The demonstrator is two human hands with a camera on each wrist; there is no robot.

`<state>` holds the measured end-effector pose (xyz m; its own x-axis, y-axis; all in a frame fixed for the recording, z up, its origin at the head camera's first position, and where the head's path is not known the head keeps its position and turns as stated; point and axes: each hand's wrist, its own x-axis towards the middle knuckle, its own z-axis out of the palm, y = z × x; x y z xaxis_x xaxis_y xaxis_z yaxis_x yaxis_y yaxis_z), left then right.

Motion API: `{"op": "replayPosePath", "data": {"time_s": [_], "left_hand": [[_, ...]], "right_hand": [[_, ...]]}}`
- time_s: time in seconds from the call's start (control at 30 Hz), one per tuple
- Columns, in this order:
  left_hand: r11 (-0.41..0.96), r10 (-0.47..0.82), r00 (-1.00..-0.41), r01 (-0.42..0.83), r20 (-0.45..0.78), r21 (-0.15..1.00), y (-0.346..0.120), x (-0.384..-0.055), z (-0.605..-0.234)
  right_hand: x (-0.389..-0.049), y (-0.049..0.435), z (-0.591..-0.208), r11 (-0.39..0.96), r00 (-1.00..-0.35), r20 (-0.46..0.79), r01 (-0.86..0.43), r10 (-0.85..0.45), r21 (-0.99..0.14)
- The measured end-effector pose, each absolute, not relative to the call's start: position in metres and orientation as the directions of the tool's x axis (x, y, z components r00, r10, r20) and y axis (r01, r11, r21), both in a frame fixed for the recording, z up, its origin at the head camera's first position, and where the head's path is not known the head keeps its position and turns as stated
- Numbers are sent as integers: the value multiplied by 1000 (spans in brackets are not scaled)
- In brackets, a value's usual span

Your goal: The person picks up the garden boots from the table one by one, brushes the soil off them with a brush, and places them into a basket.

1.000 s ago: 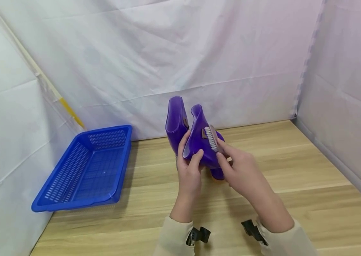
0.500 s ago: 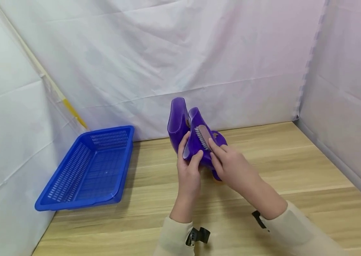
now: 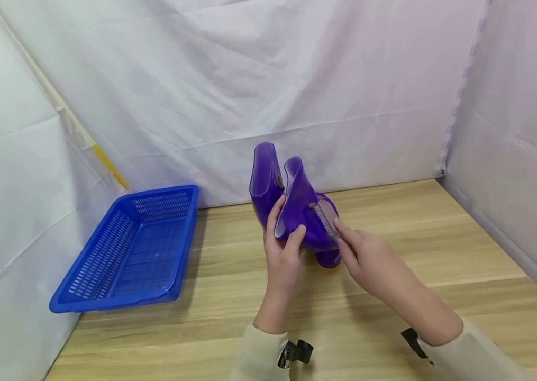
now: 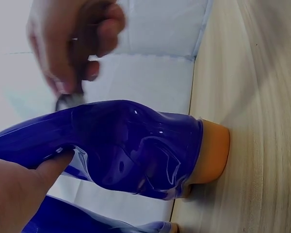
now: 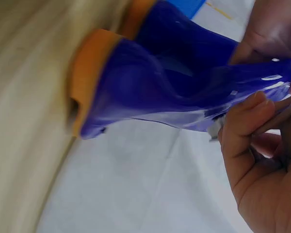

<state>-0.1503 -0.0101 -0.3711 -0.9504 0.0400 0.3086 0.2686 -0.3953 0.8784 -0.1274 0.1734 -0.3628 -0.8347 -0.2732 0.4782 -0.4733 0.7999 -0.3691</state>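
Note:
Two purple rain boots stand together on the wooden table. My left hand point(image 3: 283, 264) grips the nearer rain boot point(image 3: 299, 203) by its top rim, thumb outside and fingers within the opening. The other rain boot point(image 3: 263, 174) is just beyond, to the left. In my right hand point(image 3: 375, 259) is a scrub brush point(image 3: 329, 212) with a brownish back and pale bristles, its bristles turned to the nearer boot's side. In the left wrist view the orange sole point(image 4: 214, 153) rests on the table, and the right hand is blurred.
A blue plastic basket point(image 3: 184, 248) with perforated sides stands at the table's left. White cloth point(image 3: 192, 95) hangs behind and on both sides. A pole with a yellow end point(image 3: 108, 166) leans at the back left.
The brush first moved up and left along the boot, then back down and right toward its ankle. My left hand keeps its grip on the boot's rim.

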Motion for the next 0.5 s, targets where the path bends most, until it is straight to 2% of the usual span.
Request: {"op": "replayPosePath", "data": {"time_s": [0.13, 0.5], "left_hand": [[-386, 39, -950, 271, 309, 882, -11, -149, -371], [-396, 43, -940, 295, 338, 870, -10, -151, -371]], "right_hand": [[-128, 166, -351, 786, -820, 514, -484, -254, -384], [-135, 151, -343, 800, -851, 449, -461, -274, -385]]}}
